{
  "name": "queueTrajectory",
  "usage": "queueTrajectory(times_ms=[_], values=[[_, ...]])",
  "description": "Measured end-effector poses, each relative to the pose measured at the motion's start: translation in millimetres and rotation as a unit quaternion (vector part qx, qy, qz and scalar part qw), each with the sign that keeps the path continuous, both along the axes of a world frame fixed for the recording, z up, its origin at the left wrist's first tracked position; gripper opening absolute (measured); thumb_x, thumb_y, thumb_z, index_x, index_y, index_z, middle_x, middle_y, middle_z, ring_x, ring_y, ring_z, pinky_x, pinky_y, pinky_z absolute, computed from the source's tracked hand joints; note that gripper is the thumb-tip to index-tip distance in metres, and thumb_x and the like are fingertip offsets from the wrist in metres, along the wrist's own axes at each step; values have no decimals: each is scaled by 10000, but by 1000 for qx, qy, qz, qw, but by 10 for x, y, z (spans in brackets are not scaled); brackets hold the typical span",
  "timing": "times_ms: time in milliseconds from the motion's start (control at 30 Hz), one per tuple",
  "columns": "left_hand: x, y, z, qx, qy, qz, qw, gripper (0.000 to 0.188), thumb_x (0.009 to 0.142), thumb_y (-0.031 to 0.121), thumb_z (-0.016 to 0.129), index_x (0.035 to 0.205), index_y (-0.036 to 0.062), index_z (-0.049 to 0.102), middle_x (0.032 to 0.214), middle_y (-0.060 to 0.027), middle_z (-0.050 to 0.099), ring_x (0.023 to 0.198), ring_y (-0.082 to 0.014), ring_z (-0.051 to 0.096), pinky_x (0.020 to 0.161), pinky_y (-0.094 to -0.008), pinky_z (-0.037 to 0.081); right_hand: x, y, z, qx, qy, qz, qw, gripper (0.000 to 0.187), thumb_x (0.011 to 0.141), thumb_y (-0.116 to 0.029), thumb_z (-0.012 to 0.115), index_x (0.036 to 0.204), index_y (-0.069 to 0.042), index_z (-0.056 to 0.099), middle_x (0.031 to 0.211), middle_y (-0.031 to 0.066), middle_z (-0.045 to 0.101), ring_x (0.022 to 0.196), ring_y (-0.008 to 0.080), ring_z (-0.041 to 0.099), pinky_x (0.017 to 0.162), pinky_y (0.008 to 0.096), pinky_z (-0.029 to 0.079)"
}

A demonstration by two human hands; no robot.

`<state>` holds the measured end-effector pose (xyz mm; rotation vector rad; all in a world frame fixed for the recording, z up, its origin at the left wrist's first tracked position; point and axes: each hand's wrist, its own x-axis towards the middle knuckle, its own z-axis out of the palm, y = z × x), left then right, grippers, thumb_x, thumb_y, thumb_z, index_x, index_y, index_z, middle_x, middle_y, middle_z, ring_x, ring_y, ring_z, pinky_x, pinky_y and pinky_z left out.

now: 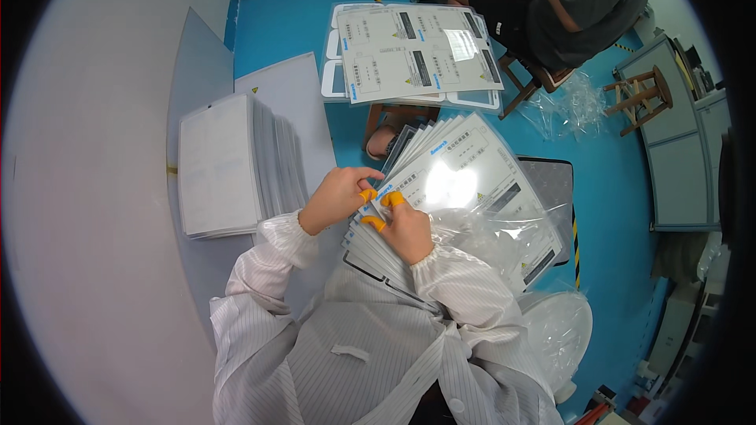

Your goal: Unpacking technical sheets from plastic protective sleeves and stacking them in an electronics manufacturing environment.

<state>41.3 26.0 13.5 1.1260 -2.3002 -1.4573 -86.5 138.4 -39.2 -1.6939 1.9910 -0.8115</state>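
A fanned stack of glossy printed sheets [465,159], white with dark label blocks, lies before me, close to my lap. At its left corner both hands meet. My left hand [332,198] is closed at the corner of the top sheet, its thumb in a yellow finger cot and its index finger reaching over the edge. My right hand [408,230] is bent at the same corner, with yellow cots on thumb and forefinger. Whether a thin film lies between the fingertips is too small to tell. Crumpled clear plastic film [504,236] lies over the stack beside my right wrist.
To the left, a tall stack of white sheets [219,169] stands on a grey table [303,83]. More printed sheets [421,51] lie on a stool ahead. A seated person [587,4] is at the far right, near loose plastic film [579,106] and a wooden stool [642,98].
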Motion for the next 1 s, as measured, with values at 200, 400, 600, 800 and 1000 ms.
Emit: queueTrajectory(times_ms=[200,400,600,800,1000], values=[[19,-23,-51,65,17,19,998,303,700,-54,563,994,-6,615,719,-103,650,597,-144,608,560,-259,474,-194,-82,-54,-39,-60,-95,993,329,696,-247,724,823,-4,542,765,152,600,649,317,597,547,380,472],[48,-7,-147,134,32,72,988,393,699,-65,553,1085,7,584,794,-125,661,599,-151,640,572,-238,492,-192,-53,113,-8,-103,-82,991,265,688,-138,722,865,-11,570,744,147,592,662,278,599,581,326,466],[36,46,-181,114,24,90,989,447,695,-58,570,1137,13,564,824,-141,661,608,-154,642,581,-237,496,-67,-12,-120,-16,-59,-3,998,236,680,-166,723,818,-12,608,799,114,560,647,294,577,578,352,461],[41,28,-111,53,19,73,996,370,719,-44,587,1085,13,599,758,-107,664,638,-121,615,595,-224,481,-50,-36,7,3,-73,-5,997,226,679,-159,711,770,23,611,815,122,551,663,309,575,584,364,467],[35,41,-113,77,19,69,994,353,720,-14,606,1070,22,609,762,-126,670,652,-157,638,611,-245,491,-40,-17,-72,27,-41,17,999,215,701,-164,674,754,37,620,1044,168,580,682,338,608,592,375,505]])
